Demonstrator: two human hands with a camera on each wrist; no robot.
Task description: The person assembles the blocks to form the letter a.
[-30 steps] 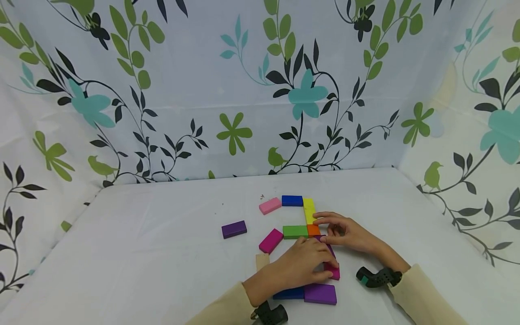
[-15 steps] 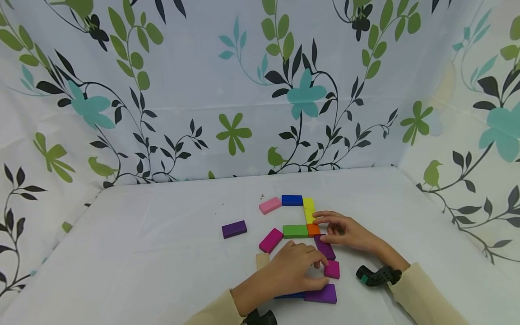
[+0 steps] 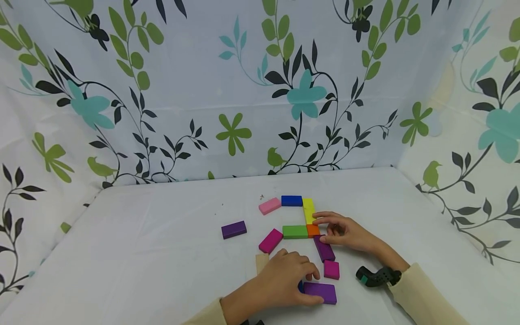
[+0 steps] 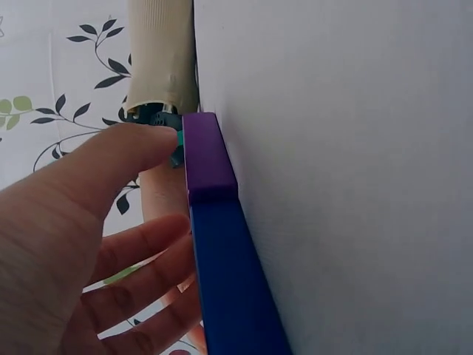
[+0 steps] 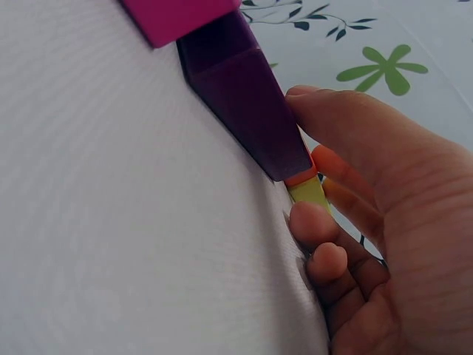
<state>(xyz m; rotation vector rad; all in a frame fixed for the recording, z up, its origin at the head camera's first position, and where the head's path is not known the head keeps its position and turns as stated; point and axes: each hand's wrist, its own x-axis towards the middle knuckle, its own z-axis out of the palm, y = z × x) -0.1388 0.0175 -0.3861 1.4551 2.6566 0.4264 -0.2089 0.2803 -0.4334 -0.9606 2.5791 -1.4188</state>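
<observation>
My left hand [image 3: 286, 280] hovers over the near end of a line of coloured wooden blocks. Its thumb lies along the near side of a purple block [image 3: 321, 293], fingers loosely bent above. A blue block [image 4: 235, 285] adjoins the purple one, mostly covered by this hand in the head view. My right hand [image 3: 345, 231] rests at the line's right side. Its thumb touches a dark purple block [image 3: 323, 248]; its forefinger reaches a yellow block [image 3: 308, 210]. Between those sits an orange block [image 3: 313, 231]. A magenta block [image 3: 331, 270] stands below the dark purple one.
Left of the orange block lies a green block [image 3: 295, 232], then a tilted magenta-pink block [image 3: 271, 241]. A blue block [image 3: 291, 201] and pink block [image 3: 270, 206] lie at the back. A purple block [image 3: 234, 229] lies apart. A beige block [image 3: 262, 262] is partly hidden.
My left hand has moved off the magenta block, toward me and left, to the near purple block. The dark purple and magenta blocks are now uncovered. My right hand stays put.
</observation>
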